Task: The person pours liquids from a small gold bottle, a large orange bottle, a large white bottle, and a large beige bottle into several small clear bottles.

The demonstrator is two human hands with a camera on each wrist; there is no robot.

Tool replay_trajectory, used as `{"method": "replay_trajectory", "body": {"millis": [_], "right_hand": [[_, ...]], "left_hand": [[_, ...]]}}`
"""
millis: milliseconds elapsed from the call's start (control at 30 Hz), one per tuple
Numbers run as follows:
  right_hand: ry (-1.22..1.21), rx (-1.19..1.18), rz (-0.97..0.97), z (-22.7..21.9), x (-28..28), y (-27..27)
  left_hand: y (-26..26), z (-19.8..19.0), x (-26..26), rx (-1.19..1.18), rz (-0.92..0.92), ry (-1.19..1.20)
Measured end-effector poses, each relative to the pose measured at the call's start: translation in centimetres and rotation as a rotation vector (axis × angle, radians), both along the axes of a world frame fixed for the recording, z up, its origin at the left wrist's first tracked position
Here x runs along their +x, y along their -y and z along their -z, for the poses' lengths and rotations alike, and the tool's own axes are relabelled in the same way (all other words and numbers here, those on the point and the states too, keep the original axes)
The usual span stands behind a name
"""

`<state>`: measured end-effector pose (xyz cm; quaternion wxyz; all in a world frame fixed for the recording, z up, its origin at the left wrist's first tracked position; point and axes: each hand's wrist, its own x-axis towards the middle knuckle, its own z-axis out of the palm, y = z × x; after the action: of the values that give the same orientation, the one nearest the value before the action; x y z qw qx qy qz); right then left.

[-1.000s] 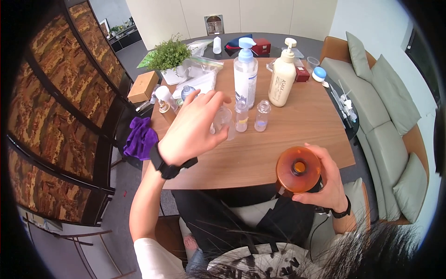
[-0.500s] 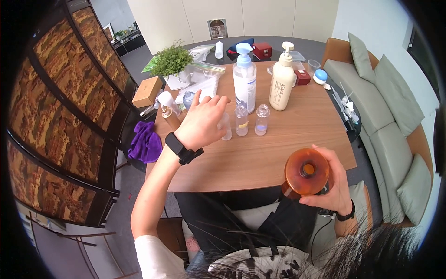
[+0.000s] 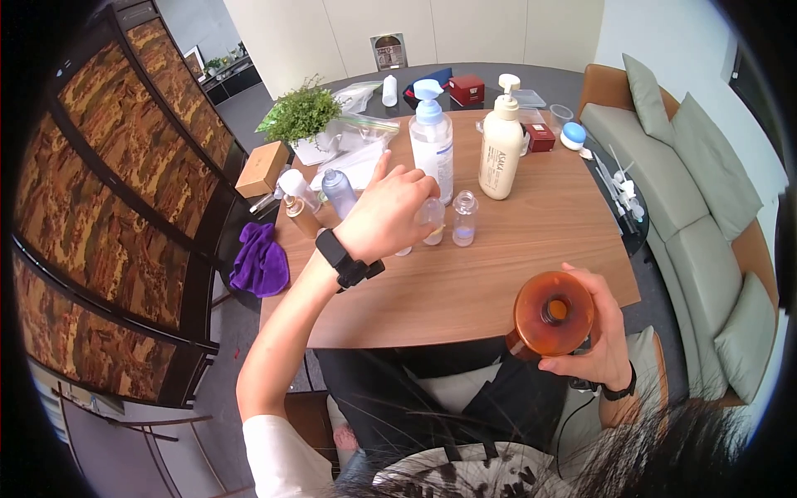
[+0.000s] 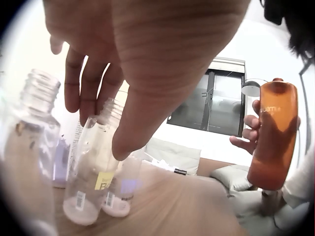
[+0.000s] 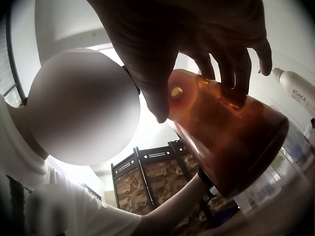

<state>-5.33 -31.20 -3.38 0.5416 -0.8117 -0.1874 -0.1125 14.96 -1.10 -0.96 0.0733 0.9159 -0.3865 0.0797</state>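
Note:
My right hand (image 3: 606,332) grips a see-through amber bottle (image 3: 551,314) near the table's front edge, thumb on one side and fingers on the other. The amber bottle (image 4: 273,135) stands upright in the left wrist view. Over the table my left hand (image 3: 394,212) has its thumb and fingers about the upper part of a small clear bottle (image 4: 93,167) with a yellow label, its base low at the tabletop. A second clear bottle (image 3: 465,222) with a bluish label stands just right of it. Another clear bottle (image 4: 34,162) is nearest the left wrist camera, largely hidden by my hand in the head view.
Behind the small bottles stand a blue-topped pump bottle (image 3: 432,153) and a cream pump bottle (image 3: 501,153). To the left are a bluish bottle (image 3: 338,192), a brown bottle (image 3: 300,217), a potted plant (image 3: 305,116), plastic bags (image 3: 365,137) and a cardboard box (image 3: 262,168).
My left hand has moved right, from the leftmost small bottle to the yellow-labelled one. The right hand, still holding the amber bottle, has shifted slightly right and down in view.

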Motion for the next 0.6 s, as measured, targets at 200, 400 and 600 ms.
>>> {"method": "replay_trajectory", "body": {"millis": [200, 400, 600], "right_hand": [[0.007, -0.042, -0.024, 0.3, 0.1, 0.2], [0.019, -0.158, -0.099, 0.5, 1.2, -0.8], [-0.044, -0.197, -0.174, 1.3, 1.0, -2.6]], "left_hand": [[-2.1, -3.3, -6.6, -0.399, 0.081, -0.166], [-4.6, -2.1, -13.8, -1.018, 0.021, -0.564], [-5.4, 1.1, -15.5, -1.358, 0.114, -0.525]]}}
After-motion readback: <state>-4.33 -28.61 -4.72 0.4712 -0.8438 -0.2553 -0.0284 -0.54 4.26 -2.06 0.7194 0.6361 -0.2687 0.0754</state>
